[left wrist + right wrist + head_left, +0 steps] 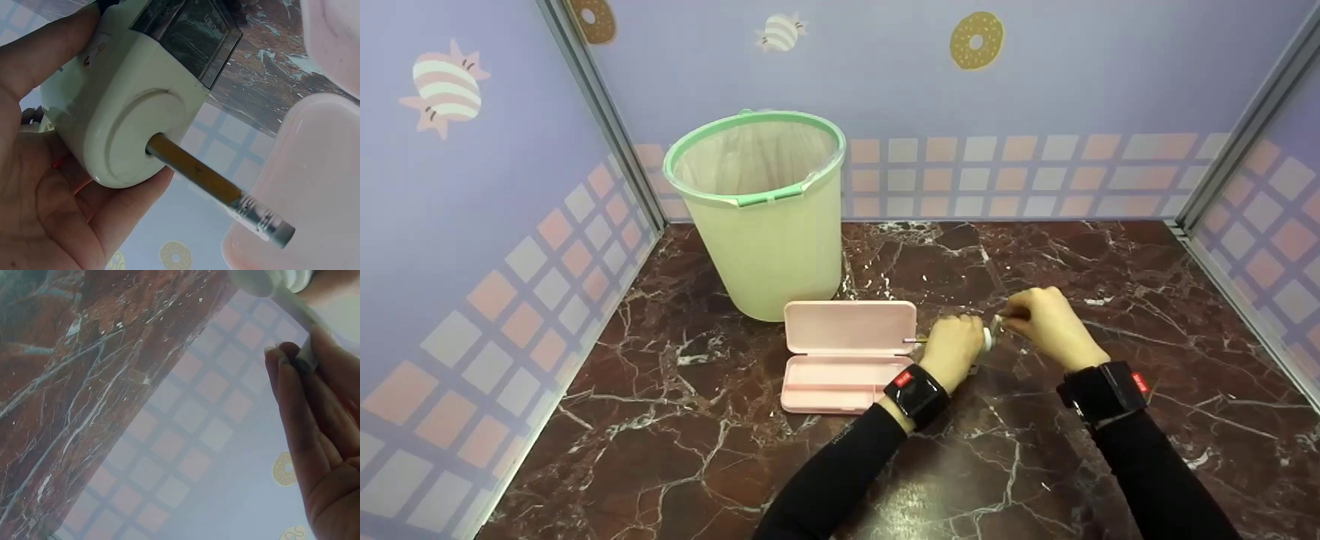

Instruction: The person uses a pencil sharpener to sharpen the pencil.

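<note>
My left hand [952,349] grips a white crank pencil sharpener [129,124] with a dark clear shavings drawer [197,42]. A yellow-brown pencil [194,169] is inserted in the sharpener's hole, its metal band and eraser end sticking out. In the head view the left hand covers most of the sharpener. To its right, my right hand [1050,326] pinches the white crank handle [295,309] between thumb and fingers. Just left of the left hand lies an open pink pencil case [851,326], its lid folded back and its tray divided into compartments.
Behind the pencil case stands a pale green lined bin [769,255] with a green rim. Patterned panels [1050,97] enclose the dark red marbled tabletop [697,465] at the back and both sides. Small white specks lie on the table behind the hands.
</note>
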Demonstrator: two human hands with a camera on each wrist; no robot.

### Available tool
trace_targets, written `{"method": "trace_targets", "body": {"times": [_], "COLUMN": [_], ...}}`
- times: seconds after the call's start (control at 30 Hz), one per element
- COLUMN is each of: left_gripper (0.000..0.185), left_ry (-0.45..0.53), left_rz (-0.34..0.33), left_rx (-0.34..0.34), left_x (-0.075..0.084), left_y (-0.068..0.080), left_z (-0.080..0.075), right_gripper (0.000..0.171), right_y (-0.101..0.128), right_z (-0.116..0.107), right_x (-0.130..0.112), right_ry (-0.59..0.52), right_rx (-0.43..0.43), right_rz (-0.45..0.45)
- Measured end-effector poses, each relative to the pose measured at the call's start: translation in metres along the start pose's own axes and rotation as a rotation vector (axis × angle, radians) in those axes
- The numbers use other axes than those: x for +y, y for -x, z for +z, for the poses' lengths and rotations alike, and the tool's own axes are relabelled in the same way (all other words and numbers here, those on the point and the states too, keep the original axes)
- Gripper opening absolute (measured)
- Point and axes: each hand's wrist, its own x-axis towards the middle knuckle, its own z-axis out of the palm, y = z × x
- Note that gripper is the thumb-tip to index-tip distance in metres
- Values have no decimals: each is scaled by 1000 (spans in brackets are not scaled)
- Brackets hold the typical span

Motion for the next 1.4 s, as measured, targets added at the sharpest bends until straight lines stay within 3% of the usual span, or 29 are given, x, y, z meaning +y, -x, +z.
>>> {"method": "trace_targets", "body": {"times": [0.27, 0.47, 0.67, 1.03, 1.4], "left_gripper": [11, 13, 14, 14, 14], "left_ry": [-3, -14, -1, 11, 25], "left_rz": [-2, -11, 5, 5, -5], "left_rx": [1, 22, 5, 19, 15], "left_x": [0, 0, 1, 0, 0], "left_y": [0, 1, 1, 1, 0], "left_z": [-3, -3, -2, 1, 0], "right_gripper": [6, 7, 4, 6, 7], "right_y": [-7, -13, -15, -18, -16], "right_z": [10, 26, 40, 47, 53], "right_x": [5, 15, 26, 32, 34], "right_ry": [27, 42, 45, 53, 45], "right_rx": [45, 97, 78, 51, 26], "right_rz": [61, 56, 56, 15, 39]}}
